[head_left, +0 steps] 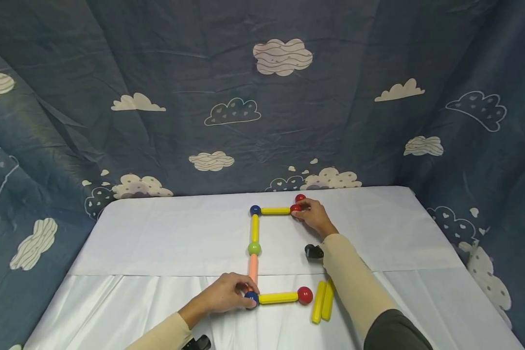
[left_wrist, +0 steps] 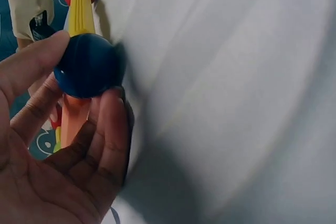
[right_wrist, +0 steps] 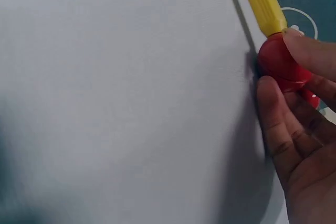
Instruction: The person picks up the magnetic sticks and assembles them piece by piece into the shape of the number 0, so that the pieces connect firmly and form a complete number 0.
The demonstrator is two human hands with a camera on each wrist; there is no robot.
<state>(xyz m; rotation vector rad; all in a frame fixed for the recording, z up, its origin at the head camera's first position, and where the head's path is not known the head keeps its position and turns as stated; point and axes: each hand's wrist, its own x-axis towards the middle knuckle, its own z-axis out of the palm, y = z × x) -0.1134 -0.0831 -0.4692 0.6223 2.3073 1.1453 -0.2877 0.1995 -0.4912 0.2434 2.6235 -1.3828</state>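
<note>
A chain of rods and balls lies on the white table. My left hand [head_left: 228, 293] pinches the near blue ball [left_wrist: 89, 65] between thumb and fingers. From that ball a yellow rod [head_left: 278, 298] runs right to a red ball [head_left: 305, 295], and an orange rod [head_left: 253, 268] runs away to a green ball [head_left: 254, 248]. Another yellow rod [head_left: 255, 227] joins the green ball to the far blue ball [head_left: 255, 210]. My right hand [head_left: 317, 218] pinches a red ball [right_wrist: 282, 62] at the right end of the far yellow rod [head_left: 275, 211].
Another red ball [head_left: 300, 198] sits just beyond the right hand. Two loose yellow rods [head_left: 323, 301] lie side by side near the right forearm. A dark cloth with clouds [head_left: 284, 57] hangs behind the white table [head_left: 157, 238].
</note>
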